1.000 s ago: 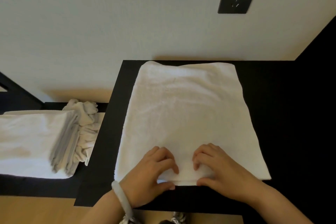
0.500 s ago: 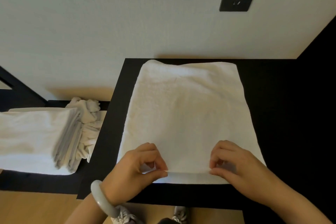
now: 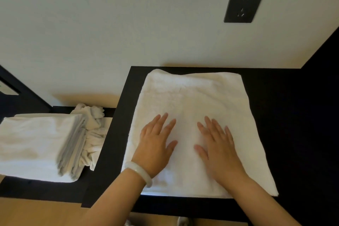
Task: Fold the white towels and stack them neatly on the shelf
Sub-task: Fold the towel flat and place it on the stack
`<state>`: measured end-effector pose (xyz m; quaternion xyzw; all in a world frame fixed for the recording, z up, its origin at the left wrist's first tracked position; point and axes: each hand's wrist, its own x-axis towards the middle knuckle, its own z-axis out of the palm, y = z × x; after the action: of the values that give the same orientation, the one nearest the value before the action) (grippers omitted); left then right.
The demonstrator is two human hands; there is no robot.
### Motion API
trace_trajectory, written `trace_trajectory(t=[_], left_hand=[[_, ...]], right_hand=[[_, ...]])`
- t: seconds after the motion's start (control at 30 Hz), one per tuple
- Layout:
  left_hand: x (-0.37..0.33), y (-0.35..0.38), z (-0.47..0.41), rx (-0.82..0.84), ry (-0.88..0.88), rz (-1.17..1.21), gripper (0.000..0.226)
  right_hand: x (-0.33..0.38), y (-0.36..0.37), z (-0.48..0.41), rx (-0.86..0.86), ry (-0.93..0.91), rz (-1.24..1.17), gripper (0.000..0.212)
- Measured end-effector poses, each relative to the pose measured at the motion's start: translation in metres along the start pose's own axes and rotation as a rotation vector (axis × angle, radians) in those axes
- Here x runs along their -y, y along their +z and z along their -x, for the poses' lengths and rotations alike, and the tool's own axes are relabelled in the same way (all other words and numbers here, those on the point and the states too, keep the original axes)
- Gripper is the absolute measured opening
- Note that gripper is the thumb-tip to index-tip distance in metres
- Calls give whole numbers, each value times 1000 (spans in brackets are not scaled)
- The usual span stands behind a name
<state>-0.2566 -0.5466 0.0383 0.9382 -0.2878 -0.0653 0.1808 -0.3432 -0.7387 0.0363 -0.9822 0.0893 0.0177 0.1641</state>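
Hands (image 3: 156, 146) (image 3: 219, 147) now seemingly flat on towel (image 3: 192, 93)

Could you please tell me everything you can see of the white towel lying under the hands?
The white towel is terry-looking cloth, spread flat in a rough rectangle on the black surface, its far edge near the wall and slightly wavy. The left hand and right hand both rest flat on its near half, fingers straight and spread.

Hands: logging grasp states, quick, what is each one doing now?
Left hand: open, flat on the white towel.
Right hand: open, flat on it too.
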Motion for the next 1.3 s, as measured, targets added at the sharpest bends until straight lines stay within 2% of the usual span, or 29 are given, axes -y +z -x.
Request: trace_trajectory(t=[0.1,0.2,0.27,0.33,0.37,0.4,0.43,0.47,0.5,0.6,0.67,0.73,0.83,0.97,1.03,1.1,1.13,1.2,1.27,1.3], left_hand=[[8,15,-2,123,-53,-229,69],[14,23,9,129,-69,-234,66],[10,22,13,193,-107,-201,64],[9,20,11,202,-101,-253,63],[9,15,9,184,-79,-219,65],[10,13,6,155,-69,-171,72],[11,10,3,157,-102,-107,85],[12,4,-1,122,-150,-66,94],[15,-2,-6,50,-188,-34,92],[31,-17,-37,-60,-398,42,55],[41,-27,-60,-90,-520,99,50],[49,-41,-83,-122,-646,298,45],[63,-61,-112,-194,-873,769,34],[82,-74,-147,22,-1008,1238,44],[93,-73,-160,92,-965,1327,49],[99,-72,-169,127,-920,1292,59],[98,-74,-171,146,-884,1252,56],[97,-73,-174,145,-739,1121,33],[100,-65,-175,-21,-559,1050,14],[103,-61,-172,-132,-506,1046,13]], right_hand=[[-5,18,3,136,79,132,67],[-4,13,11,226,126,172,72],[-4,1,6,233,74,171,83],[-9,-12,-1,210,98,45,91],[-13,-19,-6,154,126,-53,79],[-16,-29,-13,93,157,-161,56],[-22,-36,-19,29,184,-250,36],[-28,-43,-26,-24,199,-327,26],[-32,-48,-32,-54,207,-380,24],[-30,-56,-53,-36,159,-426,28],[-23,-53,-71,-6,106,-387,30],[-11,-49,-91,19,73,-335,35],[2,-38,-121,-36,49,-248,44],[-1,-12,-138,-77,84,-54,52],[-5,-5,-142,14,68,-16,71],[-12,8,-145,26,84,73,73],[-11,9,-145,48,90,106,71],[-10,9,-145,62,74,181,67],[-13,12,-146,52,65,203,68],[-16,13,-146,31,59,198,68]])
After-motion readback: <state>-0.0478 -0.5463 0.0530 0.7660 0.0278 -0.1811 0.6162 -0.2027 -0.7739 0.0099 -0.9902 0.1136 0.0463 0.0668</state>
